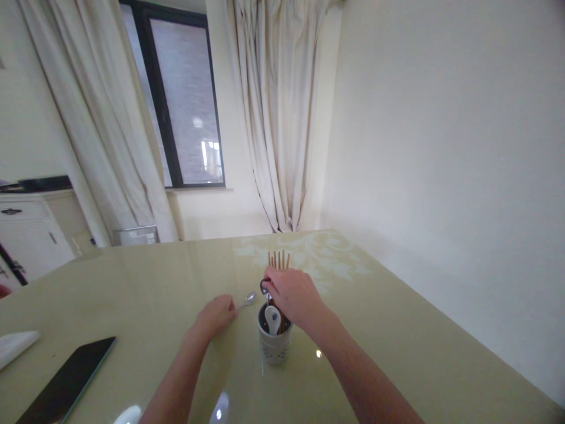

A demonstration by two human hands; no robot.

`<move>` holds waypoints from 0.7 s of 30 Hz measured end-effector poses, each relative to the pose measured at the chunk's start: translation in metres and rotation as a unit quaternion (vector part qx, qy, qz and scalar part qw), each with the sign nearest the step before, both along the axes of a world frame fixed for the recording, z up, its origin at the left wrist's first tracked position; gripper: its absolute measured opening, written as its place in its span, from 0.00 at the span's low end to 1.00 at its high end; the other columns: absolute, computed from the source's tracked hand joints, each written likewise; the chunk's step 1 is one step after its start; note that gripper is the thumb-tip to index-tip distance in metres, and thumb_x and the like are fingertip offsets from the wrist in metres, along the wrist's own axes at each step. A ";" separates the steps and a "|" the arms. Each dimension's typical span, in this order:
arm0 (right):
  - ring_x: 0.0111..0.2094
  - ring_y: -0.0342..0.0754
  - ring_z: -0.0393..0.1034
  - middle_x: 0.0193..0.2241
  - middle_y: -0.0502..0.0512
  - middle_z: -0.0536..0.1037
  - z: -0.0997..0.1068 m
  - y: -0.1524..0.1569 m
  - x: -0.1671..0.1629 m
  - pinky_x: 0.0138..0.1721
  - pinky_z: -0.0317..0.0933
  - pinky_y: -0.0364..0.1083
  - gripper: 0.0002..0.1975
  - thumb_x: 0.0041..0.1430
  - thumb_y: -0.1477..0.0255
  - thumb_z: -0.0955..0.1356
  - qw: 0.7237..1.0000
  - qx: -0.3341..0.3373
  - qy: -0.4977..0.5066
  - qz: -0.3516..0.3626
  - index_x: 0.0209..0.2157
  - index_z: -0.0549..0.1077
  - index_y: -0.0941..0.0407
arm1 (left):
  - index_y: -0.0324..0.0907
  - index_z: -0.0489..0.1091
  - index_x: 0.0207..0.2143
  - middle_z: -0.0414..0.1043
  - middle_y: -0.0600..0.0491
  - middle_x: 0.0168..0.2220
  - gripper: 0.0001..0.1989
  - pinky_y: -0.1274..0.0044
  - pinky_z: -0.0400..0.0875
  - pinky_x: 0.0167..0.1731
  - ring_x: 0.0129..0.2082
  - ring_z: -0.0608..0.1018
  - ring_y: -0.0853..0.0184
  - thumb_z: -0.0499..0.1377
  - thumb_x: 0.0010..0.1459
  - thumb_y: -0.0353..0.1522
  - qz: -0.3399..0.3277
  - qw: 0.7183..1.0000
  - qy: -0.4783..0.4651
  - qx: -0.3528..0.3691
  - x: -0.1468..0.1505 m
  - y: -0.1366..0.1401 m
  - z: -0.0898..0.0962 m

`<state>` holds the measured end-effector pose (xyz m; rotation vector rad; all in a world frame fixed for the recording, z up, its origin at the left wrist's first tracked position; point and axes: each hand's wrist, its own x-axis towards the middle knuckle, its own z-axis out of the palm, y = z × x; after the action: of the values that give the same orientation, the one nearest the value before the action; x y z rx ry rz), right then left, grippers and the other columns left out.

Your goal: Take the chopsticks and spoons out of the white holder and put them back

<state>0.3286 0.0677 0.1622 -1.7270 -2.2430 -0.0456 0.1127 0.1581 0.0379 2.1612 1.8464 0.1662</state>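
Observation:
A pale patterned ceramic cup (pixel 274 352) stands upright on the table, holding several wooden chopsticks (pixel 279 260) and a white ceramic spoon (pixel 272 321) with a small dark mark. Over the cup's mouth, my right hand (pixel 295 296) is closed, its thumb and fingers pinching a shiny metal spoon (pixel 265 288) by its upper end. The lower part of that spoon is hidden in the cup. To the left of the cup, my left hand (pixel 218 316) rests low at the tabletop, fingers curled round the handle of another metal spoon (pixel 251 298), whose bowl points away to the right.
The glossy greenish table (pixel 375 347) meets a white wall (pixel 441 176) on the right. At the left lie a dark flat panel (pixel 68 380) and a white object (pixel 17 346). Beyond the table are curtains (pixel 282 118), a window (pixel 188 100) and a white cabinet (pixel 33 235).

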 end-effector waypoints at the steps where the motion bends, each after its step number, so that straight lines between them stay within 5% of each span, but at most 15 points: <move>1: 0.38 0.53 0.79 0.38 0.56 0.85 0.000 -0.001 0.000 0.35 0.59 0.45 0.07 0.72 0.66 0.67 1.000 -0.005 -0.010 -0.003 0.44 0.77 0.51 | 0.42 0.72 0.30 0.82 0.44 0.40 0.06 0.72 0.68 0.39 0.42 0.82 0.57 0.58 0.58 0.26 0.005 1.000 -0.003 0.001 -0.001 0.000 0.000; 5: 0.39 0.51 0.78 0.41 0.55 0.83 0.002 -0.001 0.007 0.35 0.60 0.45 0.05 0.69 0.67 0.70 0.999 0.038 0.036 0.013 0.42 0.76 0.53 | 0.43 0.69 0.27 0.81 0.45 0.35 0.08 0.71 0.68 0.39 0.39 0.81 0.57 0.56 0.60 0.27 0.023 0.999 -0.037 0.019 -0.008 0.003 0.015; 9: 0.34 0.46 0.75 0.37 0.53 0.82 0.010 -0.002 0.014 0.38 0.63 0.44 0.07 0.70 0.66 0.70 0.970 0.118 0.207 0.040 0.43 0.77 0.54 | 0.44 0.68 0.35 0.80 0.50 0.34 0.09 0.72 0.71 0.38 0.36 0.80 0.62 0.50 0.66 0.35 0.004 0.982 -0.169 0.081 -0.009 -0.006 0.064; 12: 0.30 0.44 0.73 0.39 0.53 0.81 0.018 -0.009 0.013 0.36 0.66 0.43 0.17 0.69 0.63 0.70 0.918 0.144 0.365 0.065 0.55 0.73 0.54 | 0.44 0.69 0.37 0.77 0.53 0.32 0.12 0.74 0.72 0.36 0.33 0.78 0.64 0.57 0.63 0.43 -0.086 0.895 -0.419 0.128 0.007 -0.032 0.105; 14: 0.29 0.43 0.74 0.40 0.53 0.81 0.022 -0.016 0.010 0.32 0.67 0.42 0.19 0.70 0.61 0.68 0.879 0.135 0.445 0.100 0.57 0.71 0.54 | 0.44 0.71 0.36 0.76 0.54 0.30 0.14 0.75 0.71 0.34 0.32 0.77 0.66 0.62 0.61 0.45 -0.148 0.857 -0.480 0.113 0.023 -0.054 0.126; 17: 0.29 0.43 0.75 0.32 0.50 0.79 0.029 -0.027 0.011 0.30 0.66 0.41 0.12 0.73 0.62 0.65 0.847 0.137 0.495 0.134 0.46 0.75 0.54 | 0.43 0.73 0.35 0.77 0.54 0.30 0.13 0.75 0.72 0.34 0.32 0.77 0.66 0.64 0.60 0.44 -0.207 0.836 -0.505 0.061 0.044 -0.078 0.140; 21: 0.28 0.44 0.74 0.29 0.50 0.78 0.039 -0.036 0.023 0.34 0.67 0.43 0.12 0.73 0.62 0.64 0.856 0.184 0.470 0.108 0.40 0.75 0.54 | 0.43 0.76 0.37 0.79 0.52 0.34 0.16 0.75 0.73 0.34 0.33 0.77 0.66 0.60 0.62 0.47 -0.184 0.851 -0.482 0.097 0.050 -0.078 0.138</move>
<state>0.3520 0.0317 0.2014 -0.9471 -1.5219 0.3292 0.1628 0.0802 0.1758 1.9049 0.8499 1.1451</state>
